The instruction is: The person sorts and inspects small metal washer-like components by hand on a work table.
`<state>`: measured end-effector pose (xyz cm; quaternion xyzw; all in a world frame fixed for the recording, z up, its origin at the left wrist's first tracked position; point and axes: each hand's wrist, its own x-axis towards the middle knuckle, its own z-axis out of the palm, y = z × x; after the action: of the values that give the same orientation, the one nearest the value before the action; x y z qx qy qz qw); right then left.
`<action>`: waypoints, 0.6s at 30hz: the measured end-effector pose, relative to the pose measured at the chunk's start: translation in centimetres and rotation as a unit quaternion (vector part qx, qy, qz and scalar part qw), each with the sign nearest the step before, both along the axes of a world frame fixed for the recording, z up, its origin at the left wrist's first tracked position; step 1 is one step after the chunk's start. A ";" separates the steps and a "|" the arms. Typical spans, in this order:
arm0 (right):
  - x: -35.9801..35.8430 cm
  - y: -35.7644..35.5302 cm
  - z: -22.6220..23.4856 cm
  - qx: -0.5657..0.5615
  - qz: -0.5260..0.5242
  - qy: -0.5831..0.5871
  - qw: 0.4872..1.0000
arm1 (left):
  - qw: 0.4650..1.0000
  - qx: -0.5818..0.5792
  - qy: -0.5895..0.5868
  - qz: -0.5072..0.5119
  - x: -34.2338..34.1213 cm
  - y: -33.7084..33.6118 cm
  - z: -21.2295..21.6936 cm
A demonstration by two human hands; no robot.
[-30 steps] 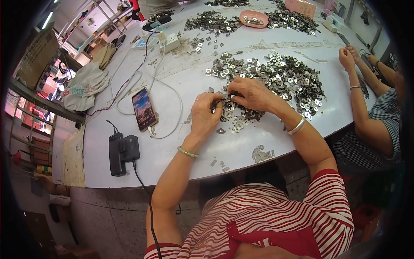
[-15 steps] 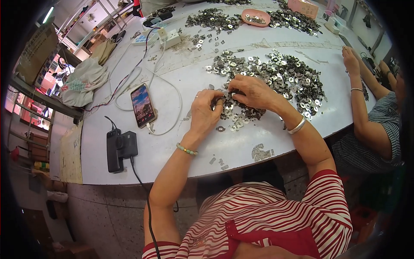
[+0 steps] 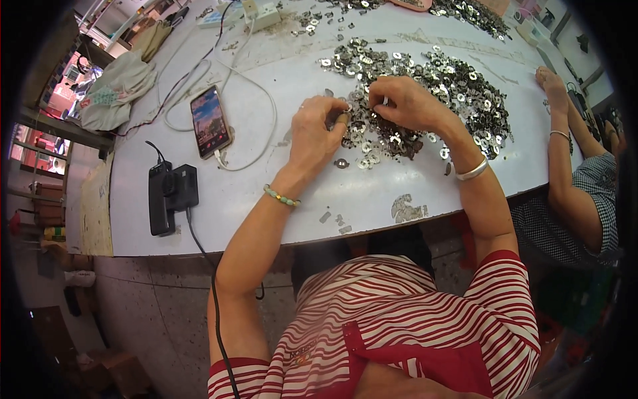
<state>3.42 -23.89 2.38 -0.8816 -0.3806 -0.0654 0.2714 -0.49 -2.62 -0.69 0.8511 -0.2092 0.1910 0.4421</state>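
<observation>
A heap of small silvery metal pieces [image 3: 465, 100], flat with holes in them, is spread across the white table [image 3: 292, 229]. At the heap's near left edge is my left hand [image 3: 318, 130], its fingers curled toward the thumb. Whatever it holds is hidden by the fingers. My right hand [image 3: 407, 105] is bent down over the middle of the heap, fingertips drawn together among the pieces; I cannot make out what is between them. A narrow gap separates the two hands. One loose metal piece [image 3: 341, 163] lies just below my left hand.
Left of my arm lie a phone [image 3: 211, 123] on a white cable and a black power bank [image 3: 159, 199] with a cord. Farther back are a power strip [image 3: 266, 16] and a pink tray [image 3: 413, 4]. At the right, a co-worker's arm [image 3: 559, 153] rests by the table.
My right hand has drawn a little away from my left, to the right. The whole view has shifted, so the table sits higher in the picture.
</observation>
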 end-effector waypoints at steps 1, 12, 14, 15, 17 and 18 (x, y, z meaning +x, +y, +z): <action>0.1 0.0 0.1 0.000 0.001 0.012 1.000 | 1.000 -0.005 0.001 0.001 0.0 0.0 0.1; -0.6 0.3 0.8 0.012 -0.013 0.022 1.000 | 0.922 -0.298 0.232 -0.080 1.1 1.7 0.4; -0.8 0.4 1.0 0.031 -0.022 0.031 0.999 | 0.827 -0.431 0.332 -0.141 1.3 2.2 0.6; -0.9 0.6 1.1 0.032 -0.021 0.030 0.999 | 0.828 -0.430 0.331 -0.141 1.3 2.3 0.7; -1.2 1.0 1.4 0.055 -0.045 0.040 0.997 | 0.727 -0.536 0.384 -0.192 1.4 2.5 0.8; -1.2 1.1 1.4 0.064 -0.049 0.047 0.996 | 0.728 -0.535 0.383 -0.191 1.5 2.5 0.7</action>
<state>2.18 -22.82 3.78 -0.8820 -0.3193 -0.0614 0.3409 0.98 -0.09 0.03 0.4167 -0.0434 -0.1599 0.8938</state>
